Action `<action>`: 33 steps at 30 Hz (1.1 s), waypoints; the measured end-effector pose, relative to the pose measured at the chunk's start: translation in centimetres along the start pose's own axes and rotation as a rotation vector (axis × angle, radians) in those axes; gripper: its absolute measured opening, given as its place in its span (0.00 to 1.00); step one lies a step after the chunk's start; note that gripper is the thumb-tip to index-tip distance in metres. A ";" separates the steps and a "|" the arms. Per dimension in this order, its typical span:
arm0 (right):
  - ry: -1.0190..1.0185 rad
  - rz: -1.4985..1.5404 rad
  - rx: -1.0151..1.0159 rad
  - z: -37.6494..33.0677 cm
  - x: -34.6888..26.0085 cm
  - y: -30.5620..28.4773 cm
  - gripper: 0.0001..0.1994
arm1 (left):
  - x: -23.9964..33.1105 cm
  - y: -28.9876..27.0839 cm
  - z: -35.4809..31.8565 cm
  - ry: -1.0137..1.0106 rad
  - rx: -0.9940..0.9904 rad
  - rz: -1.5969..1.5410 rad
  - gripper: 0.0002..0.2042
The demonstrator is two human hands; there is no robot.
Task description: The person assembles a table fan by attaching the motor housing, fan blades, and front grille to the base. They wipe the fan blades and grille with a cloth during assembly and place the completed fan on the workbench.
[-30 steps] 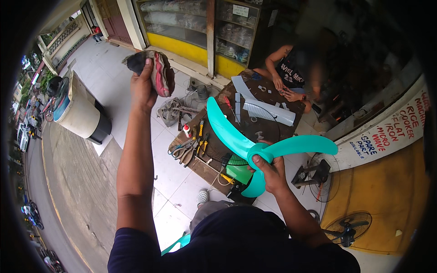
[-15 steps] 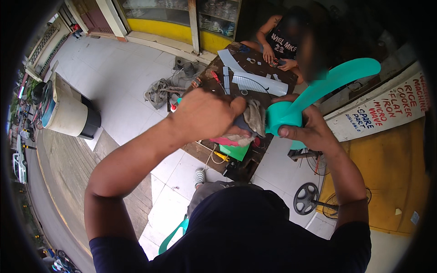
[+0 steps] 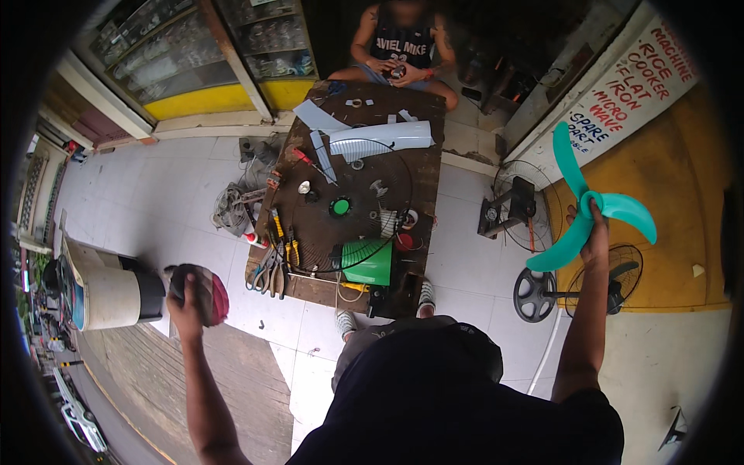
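My right hand (image 3: 594, 237) is out to the right, its fingers closed around the hub of a teal three-bladed fan blade (image 3: 574, 159). Far over to the left, my left hand (image 3: 184, 301) grips a bunched rag (image 3: 212, 296), dark grey and red. Between the two hands stands a worn brown table (image 3: 310, 225). A round black wire fan grille (image 3: 370, 263) with a green centre lies on it. Beneath the grille's near edge sits a bright green box-shaped part (image 3: 367, 264).
Pliers (image 3: 269, 271), a red screwdriver (image 3: 310, 160) and a rolled clear plastic sheet (image 3: 384, 138) lie on the table. A person (image 3: 401, 46) sits at its far side, holding a small object. Fan parts (image 3: 535, 294) stand right; a white bin (image 3: 116, 288) stands left.
My hands have moved far apart: the left with the rag went left, the right with the fan blade went right. The rag no longer touches the blade's hub. The table is now in fuller view.
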State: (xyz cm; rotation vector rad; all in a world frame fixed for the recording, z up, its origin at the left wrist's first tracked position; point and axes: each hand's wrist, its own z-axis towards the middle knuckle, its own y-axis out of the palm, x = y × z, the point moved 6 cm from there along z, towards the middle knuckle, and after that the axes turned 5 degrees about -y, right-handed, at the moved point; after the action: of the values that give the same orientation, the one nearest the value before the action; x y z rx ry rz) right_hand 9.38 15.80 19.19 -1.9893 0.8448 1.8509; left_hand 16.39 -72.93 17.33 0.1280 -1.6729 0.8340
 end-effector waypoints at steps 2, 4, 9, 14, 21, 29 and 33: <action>0.032 0.229 0.074 0.6 6.8 -6.4 0.16 | -7.0 4.6 -3.2 -0.288 -0.008 -0.335 0.25; 0.154 0.442 0.158 0.4 13.7 -11.6 0.14 | -10.9 12.9 -7.7 -0.591 -0.351 -0.673 0.28; 0.204 0.519 0.246 5.2 24.3 -17.9 0.15 | -10.6 26.7 -15.8 -1.046 -0.472 -0.873 0.34; 0.224 0.489 0.288 18.1 32.8 -19.3 0.16 | -5.3 31.2 -15.3 -0.875 -0.466 -0.580 0.38; 0.181 0.311 0.321 32.5 44.0 -21.7 0.12 | -7.6 33.0 -13.2 -0.987 -0.146 -0.288 0.45; 0.359 0.096 0.571 38.0 53.0 -25.5 0.16 | -13.1 32.8 -12.9 -0.922 -0.055 -0.185 0.24; 0.293 -0.203 0.526 39.9 54.5 -27.7 0.09 | -13.5 33.8 -14.0 -1.017 0.027 -0.374 0.19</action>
State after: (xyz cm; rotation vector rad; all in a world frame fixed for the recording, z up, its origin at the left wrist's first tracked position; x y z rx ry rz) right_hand -6.19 48.93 -44.00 -1.9269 1.0343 1.0955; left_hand 14.70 -44.53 -9.41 0.9841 -2.4541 0.5103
